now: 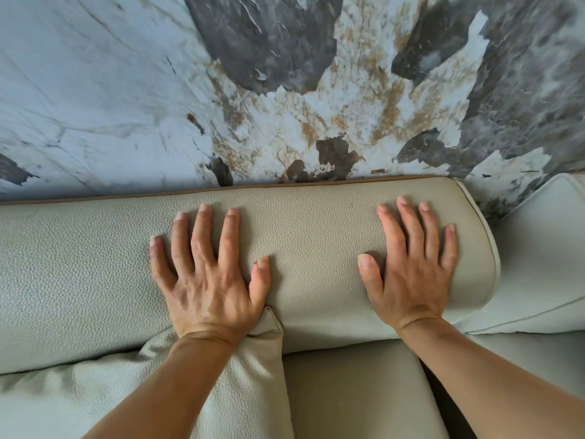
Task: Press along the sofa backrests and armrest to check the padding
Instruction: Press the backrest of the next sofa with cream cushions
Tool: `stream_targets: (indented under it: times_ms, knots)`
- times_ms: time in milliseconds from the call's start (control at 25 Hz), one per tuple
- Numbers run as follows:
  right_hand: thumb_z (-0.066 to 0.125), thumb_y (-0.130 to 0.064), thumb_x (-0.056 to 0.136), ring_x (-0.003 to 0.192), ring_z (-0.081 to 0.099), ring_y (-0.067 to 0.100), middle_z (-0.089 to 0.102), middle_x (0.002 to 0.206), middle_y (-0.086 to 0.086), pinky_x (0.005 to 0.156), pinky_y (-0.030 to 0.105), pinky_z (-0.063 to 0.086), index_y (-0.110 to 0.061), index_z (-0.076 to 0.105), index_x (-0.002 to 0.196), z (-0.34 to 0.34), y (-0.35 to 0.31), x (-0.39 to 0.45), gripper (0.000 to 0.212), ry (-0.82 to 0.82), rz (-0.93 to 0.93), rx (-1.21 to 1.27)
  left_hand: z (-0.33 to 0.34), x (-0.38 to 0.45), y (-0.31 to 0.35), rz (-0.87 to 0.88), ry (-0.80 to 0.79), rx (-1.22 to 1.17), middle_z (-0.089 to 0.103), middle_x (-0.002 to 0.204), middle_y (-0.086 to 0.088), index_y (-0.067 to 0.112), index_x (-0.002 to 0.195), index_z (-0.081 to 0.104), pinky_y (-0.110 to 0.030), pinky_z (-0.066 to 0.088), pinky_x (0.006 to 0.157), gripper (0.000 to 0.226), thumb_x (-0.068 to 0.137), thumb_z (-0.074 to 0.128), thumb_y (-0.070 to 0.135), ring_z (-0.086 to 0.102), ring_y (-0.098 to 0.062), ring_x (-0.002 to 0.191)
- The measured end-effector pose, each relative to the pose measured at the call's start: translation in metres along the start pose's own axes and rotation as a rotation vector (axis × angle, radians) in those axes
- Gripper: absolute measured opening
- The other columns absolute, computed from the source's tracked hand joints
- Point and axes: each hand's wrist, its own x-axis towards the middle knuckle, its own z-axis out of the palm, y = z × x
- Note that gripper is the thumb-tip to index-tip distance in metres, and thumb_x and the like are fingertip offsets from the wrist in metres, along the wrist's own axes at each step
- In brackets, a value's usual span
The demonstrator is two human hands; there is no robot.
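Note:
A pale grey-green pebbled-leather sofa backrest point(310, 236) runs across the middle of the view, rounded on top, with brown piping along its back edge. My left hand point(205, 280) lies flat on it, palm down, fingers spread. My right hand point(411, 274) lies flat near the backrest's right end, fingers spread too. Neither hand holds anything. To the right, a lighter smooth leather section point(544, 258), armrest or neighbouring backrest, meets this one.
A loose cushion point(240, 384) of the same leather sits under my left forearm, its corner touching my left wrist. The seat cushion point(354, 394) lies below between my arms. Behind the sofa is a marble-patterned wall point(285, 90) in white, grey and brown.

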Motion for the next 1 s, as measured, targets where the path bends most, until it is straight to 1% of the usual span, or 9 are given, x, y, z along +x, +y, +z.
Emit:
stream_targets:
  times_ms: [520,680,760,840,880,920,1000]
  knots:
    - [0.011,-0.060,0.091,0.144,0.023,0.029,0.035,0.153,0.007,0.112,0.060,0.015,-0.022,0.032,0.148,0.010,0.000,0.003,0.071,0.063,-0.013,-0.005,0.000,0.003,0.001,0.003,-0.048,-0.051,0.043,0.147,-0.016,0.019,0.144,0.041,-0.059,0.012,0.114,0.070,0.088,0.027,0.059,0.031,-0.038,0.139]
    - [0.013,-0.061,0.091,0.144,0.022,0.030,0.036,0.152,0.008,0.114,0.058,0.012,-0.021,0.032,0.148,0.009,0.001,0.003,0.071,0.039,-0.022,0.015,-0.001,0.003,0.000,0.001,-0.083,-0.036,0.040,0.149,-0.013,0.022,0.145,0.038,-0.057,0.010,0.115,0.069,0.088,0.029,0.059,0.028,-0.036,0.141]
    - [0.015,-0.059,0.093,0.144,0.021,0.031,0.034,0.153,0.009,0.114,0.058,0.010,-0.020,0.031,0.148,0.006,0.001,0.004,0.070,-0.021,-0.027,0.024,-0.004,0.005,0.001,-0.001,-0.143,-0.033,0.039,0.150,-0.011,0.022,0.146,0.036,-0.056,0.009,0.115,0.069,0.088,0.031,0.059,0.027,-0.035,0.141]
    - [0.017,-0.058,0.094,0.145,0.017,0.032,0.030,0.155,0.010,0.114,0.059,0.007,-0.019,0.029,0.149,-0.006,0.000,0.004,0.069,-0.139,-0.037,0.025,-0.016,0.006,0.005,-0.018,-0.246,0.000,0.035,0.153,-0.011,0.023,0.148,0.032,-0.055,0.007,0.117,0.069,0.089,0.029,0.060,0.023,-0.034,0.143]
    - [0.015,-0.058,0.093,0.145,0.014,0.032,0.026,0.157,0.010,0.114,0.060,0.005,-0.019,0.025,0.150,-0.015,-0.001,0.005,0.070,-0.210,-0.041,0.007,-0.025,0.008,0.007,-0.023,-0.315,0.024,0.029,0.157,-0.009,0.024,0.151,0.025,-0.054,0.005,0.118,0.070,0.091,0.024,0.061,0.017,-0.033,0.145]
    - [0.012,-0.060,0.093,0.146,0.009,0.032,0.019,0.160,0.009,0.115,0.059,0.003,-0.020,0.019,0.152,-0.026,-0.002,0.007,0.071,-0.294,-0.044,-0.028,-0.036,0.011,0.008,-0.024,-0.404,0.043,0.018,0.161,-0.007,0.026,0.153,0.015,-0.052,0.002,0.119,0.071,0.091,0.016,0.062,0.008,-0.031,0.148]
    - [0.004,-0.060,0.093,0.147,-0.007,0.029,-0.004,0.163,0.004,0.117,0.055,0.000,-0.023,-0.001,0.153,-0.049,-0.004,0.011,0.071,-0.491,-0.036,-0.050,-0.061,0.012,0.009,-0.028,-0.614,0.022,-0.008,0.163,0.001,0.030,0.152,-0.007,-0.049,-0.003,0.120,0.071,0.090,0.004,0.063,-0.011,-0.023,0.148]
